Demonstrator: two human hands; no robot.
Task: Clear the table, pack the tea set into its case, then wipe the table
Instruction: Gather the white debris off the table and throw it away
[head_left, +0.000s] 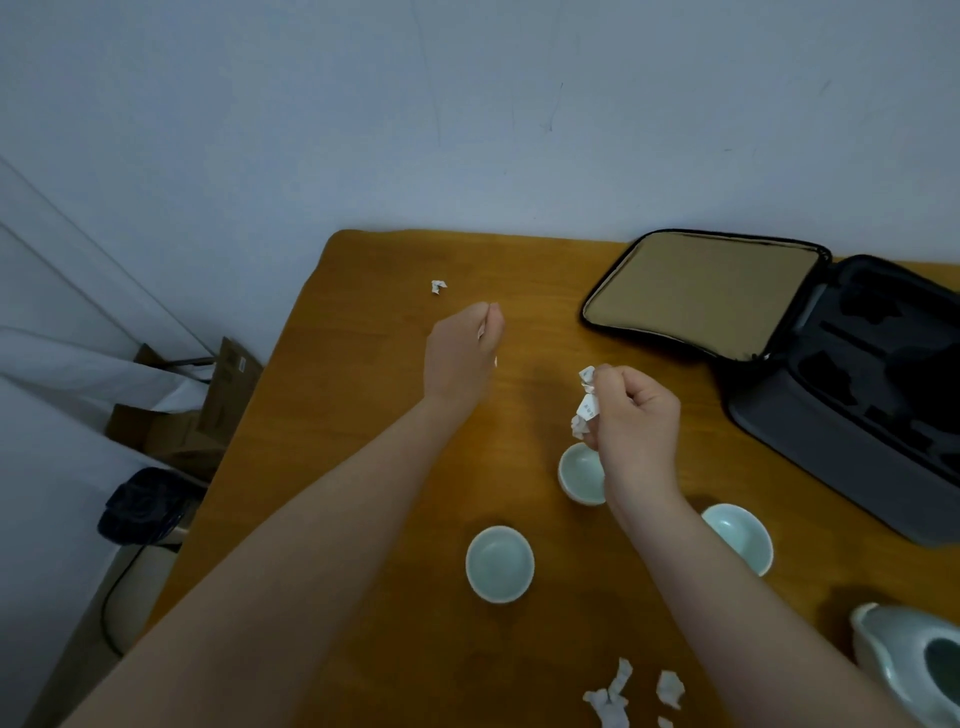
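Floor, far left: cardboard boxes and a dark bin bag, dim.
Wooden table: near edge cut off.
Lone paper scrap: beyond the left hand.
Left hand: fingertips pinch a white sliver, mostly hidden.
Teacups: first teacup in full view between the forearms; second teacup half covered by the right hand; third teacup partly behind that forearm.
Right hand: fist gripping crumpled paper.
Torn paper: cropped at the bottom.
Tea-set case: open on the table's right, lid flat, dark interior unreadable, right side cropped.
Pale-green tea vessel: corner, cropped.
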